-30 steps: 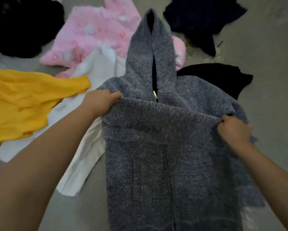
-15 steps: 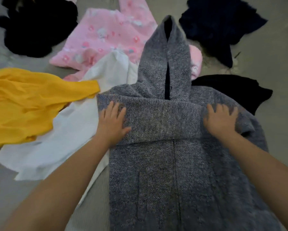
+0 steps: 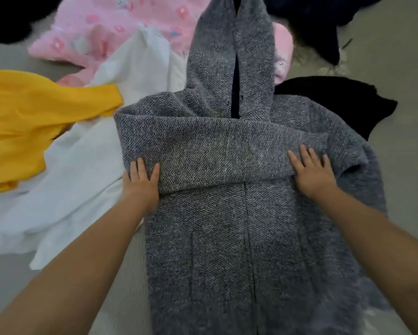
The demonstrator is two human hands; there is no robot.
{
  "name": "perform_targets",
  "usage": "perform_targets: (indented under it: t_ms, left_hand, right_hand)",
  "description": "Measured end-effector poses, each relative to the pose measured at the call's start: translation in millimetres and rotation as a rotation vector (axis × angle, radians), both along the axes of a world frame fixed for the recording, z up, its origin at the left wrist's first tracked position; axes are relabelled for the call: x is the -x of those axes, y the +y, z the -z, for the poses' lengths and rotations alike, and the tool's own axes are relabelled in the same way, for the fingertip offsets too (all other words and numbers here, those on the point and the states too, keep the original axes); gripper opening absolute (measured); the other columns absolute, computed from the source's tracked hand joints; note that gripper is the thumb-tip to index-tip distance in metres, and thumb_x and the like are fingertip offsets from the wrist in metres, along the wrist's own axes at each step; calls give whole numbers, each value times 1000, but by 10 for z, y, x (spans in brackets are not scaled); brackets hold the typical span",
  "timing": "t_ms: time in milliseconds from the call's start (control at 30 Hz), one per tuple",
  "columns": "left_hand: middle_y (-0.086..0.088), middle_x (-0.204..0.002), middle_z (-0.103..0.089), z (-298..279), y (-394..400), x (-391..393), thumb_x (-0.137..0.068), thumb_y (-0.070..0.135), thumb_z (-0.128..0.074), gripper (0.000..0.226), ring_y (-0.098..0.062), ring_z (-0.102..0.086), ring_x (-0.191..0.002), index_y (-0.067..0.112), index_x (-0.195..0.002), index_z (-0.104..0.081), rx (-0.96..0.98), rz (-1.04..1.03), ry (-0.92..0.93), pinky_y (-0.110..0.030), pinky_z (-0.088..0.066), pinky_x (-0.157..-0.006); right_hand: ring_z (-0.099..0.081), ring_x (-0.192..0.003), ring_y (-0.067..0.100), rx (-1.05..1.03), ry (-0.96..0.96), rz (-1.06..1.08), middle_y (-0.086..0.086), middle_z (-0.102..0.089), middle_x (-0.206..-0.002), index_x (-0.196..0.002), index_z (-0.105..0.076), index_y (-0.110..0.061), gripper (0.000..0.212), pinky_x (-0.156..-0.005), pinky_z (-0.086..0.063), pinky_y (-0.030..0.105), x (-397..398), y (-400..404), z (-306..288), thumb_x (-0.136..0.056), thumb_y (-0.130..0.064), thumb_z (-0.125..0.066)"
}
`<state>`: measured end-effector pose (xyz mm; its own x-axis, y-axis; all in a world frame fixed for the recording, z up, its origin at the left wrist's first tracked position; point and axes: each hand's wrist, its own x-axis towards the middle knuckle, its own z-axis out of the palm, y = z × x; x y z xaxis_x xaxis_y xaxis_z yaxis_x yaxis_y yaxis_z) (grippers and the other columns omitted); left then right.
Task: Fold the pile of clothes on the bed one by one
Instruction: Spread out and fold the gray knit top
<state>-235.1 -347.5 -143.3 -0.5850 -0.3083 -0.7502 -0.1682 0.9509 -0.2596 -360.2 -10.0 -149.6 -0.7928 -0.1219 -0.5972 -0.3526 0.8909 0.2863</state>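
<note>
1. The step in hand looks like the sleeve fold on the grey hooded jacket (image 3: 227, 238): a sleeve lies as a band straight across its chest, and both hands are pressing that band flat.
2. The left hand (image 3: 142, 182) is released, fingers straight, lying on the band's lower left end right at the jacket's left side.
3. The right hand (image 3: 312, 172) is likewise flat and unclenched, fingers spread, resting on the band's right end where it meets the jacket's right shoulder.
4. The jacket lies front up in the middle of the bed (image 3: 396, 68), hood pointing toward the far edge, hem running off toward the near edge, out of sight.
5. Next, I would guess, the hood needs bringing down over the band, or the hem lifting up to it; either way both hands must let go and take a fresh hold on an end.
6. Waiting their turn: a yellow garment (image 3: 28, 122) and a white garment (image 3: 82, 177) toward the left edge, a pink garment (image 3: 111, 30) beyond, dark clothes (image 3: 336, 105) at the right.
</note>
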Motion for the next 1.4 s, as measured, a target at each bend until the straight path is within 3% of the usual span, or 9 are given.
perform_targets:
  t_ms: [67,167,333,500,633,867,1000,1233,1400]
  left_hand:
    - [-24,-150,17,-59,19,46,-90,28,-51,89,-38,9,-140,15,-143,19,9,0,-5,-45,-5,-114]
    - [-19,-153,1,-144,214,31,-92,23,-40,65,-34,-2,-141,11,-145,-4,-56,-18,234,-44,-14,-113]
    - [-11,-155,7,-143,940,-105,-98,28,-30,60,-26,8,-143,10,-147,1,-338,100,415,-37,-3,-116]
    - [-8,-154,13,12,1693,-7,-98,42,-26,66,-22,16,-141,9,-146,5,-482,161,446,-33,7,-114]
    - [-6,-154,18,225,2046,-24,-95,52,-19,72,-21,18,-141,10,-145,12,-364,240,285,-38,8,-114]
    - [-7,-153,20,211,2127,-14,-95,52,-20,74,-23,19,-140,9,-144,16,-185,343,193,-40,6,-115]
    - [-11,-152,23,130,2183,-109,-95,50,-18,73,-24,21,-140,7,-142,19,-159,318,307,-36,9,-114]
    - [-10,-152,21,339,2508,-427,-95,51,-13,71,-24,20,-140,6,-143,16,-178,268,260,-38,11,-113]
    - [-12,-152,22,378,2625,-494,-96,48,-10,69,-24,20,-140,5,-142,17,-154,217,231,-38,11,-113]
  right_hand:
    - [15,-142,24,-39,29,18,1,17,-154,-144,15,-33,58,-110,11,54,-23,-43,-20,-101,-27,-23]
    - [15,-142,26,55,78,100,3,11,-155,-145,8,-32,60,-108,12,59,-162,-37,-123,-99,-24,-30]
    - [-12,-142,27,470,344,271,11,-25,-151,-139,-36,-10,50,-110,2,57,-727,424,-331,-91,-16,-49]
    - [-33,-131,34,353,400,750,21,-44,-137,-131,-45,1,47,-109,-13,59,-1155,1267,-306,-89,-20,-45]
    - [-46,-117,40,262,271,1048,24,-54,-122,-120,-52,-3,43,-106,-22,61,-1252,1687,-160,-87,-28,-58]
    - [-57,-95,26,204,173,943,11,-65,-96,-93,-68,-12,21,-100,-26,38,-1211,1981,-92,-89,-23,-51]
    - [-55,-103,26,240,142,877,10,-60,-110,-112,-59,-13,41,-92,-33,38,-1411,2058,-56,-83,-43,-61]
    - [-57,-83,25,307,233,756,11,-65,-90,-82,-60,-9,14,-79,-27,32,-1512,2103,145,-88,-15,-49]
    - [-59,-92,31,430,375,883,16,-68,-97,-98,-70,-11,23,-86,-29,34,-1398,2332,-53,-86,-12,-50]
